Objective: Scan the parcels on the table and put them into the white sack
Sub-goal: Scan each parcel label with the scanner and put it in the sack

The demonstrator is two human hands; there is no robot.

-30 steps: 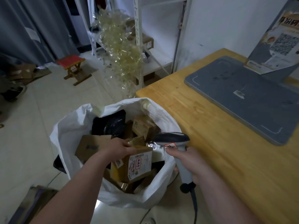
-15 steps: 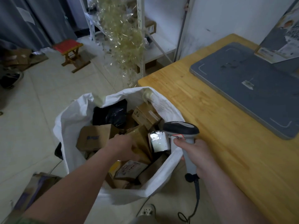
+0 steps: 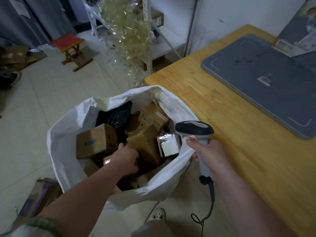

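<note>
A wooden worktop (image 3: 222,120) fills the right of the view w/ a grey mat (image 3: 256,69) lying flat on it and a printed board (image 3: 294,36) propped at its far edge. On the tiled floor (image 3: 34,120), against the worktop's near corner, stands the white sack (image 3: 65,151), mouth open and packed w/ parcels: a brown carton (image 3: 95,141) at left, a black poly bag (image 3: 116,115) behind it, a tall brown box (image 3: 145,144) in the middle, a second carton (image 3: 153,115) at back right and a silver-taped pkt (image 3: 168,146) at right. The person's left hand (image 3: 127,156) reaches down into the sack, thumb against the tall brown box, fingers out of sight btwn parcels; can't tell if it grips anything. The right hand (image 3: 210,154) is clenched round the handle of a barcode scanner (image 3: 195,129), held upright at the sack's right rim, head pointing left, its cable (image 3: 212,194) hanging toward the floor.
</note>
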